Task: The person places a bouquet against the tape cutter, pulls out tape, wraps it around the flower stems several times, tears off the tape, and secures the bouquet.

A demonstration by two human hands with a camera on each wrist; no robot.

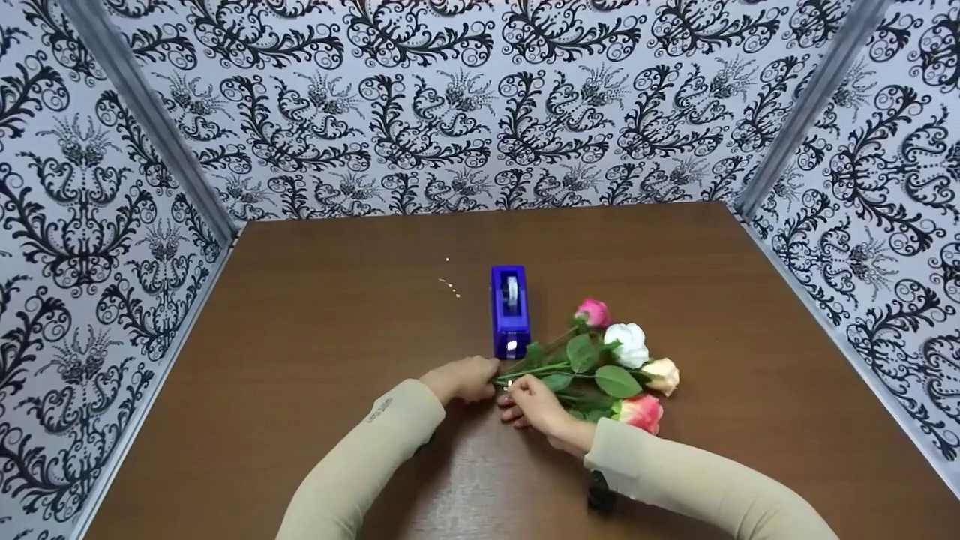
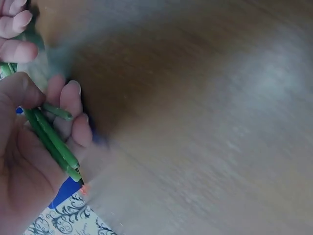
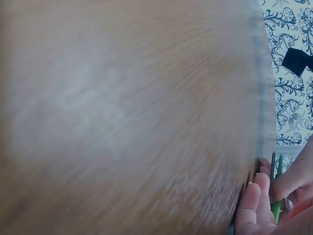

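- Left hand (image 1: 466,377) pinches the green stems (image 2: 55,140).
- Right hand (image 1: 541,411) bends its fingers beside them; whether it grips, I cannot tell.
- Flowers (image 1: 585,354) lie heads toward the table's (image 1: 300,337) right edge.
- Tape dispenser (image 1: 511,322) stands beyond the stems, toward the far edge.

In the head view, the left hand (image 1: 466,379) hides stem ends (image 2: 73,166). Specks (image 1: 451,286) at ten o'clock from the dispenser (image 1: 511,322) are unidentifiably small.

Sleeved arms (image 1: 364,461) angle inward, well short of the worktop's (image 1: 337,300) far edge. The left hand (image 1: 465,377) grips between thumb and fingers; just beside it, the right hand (image 1: 541,411) has curled fingers.
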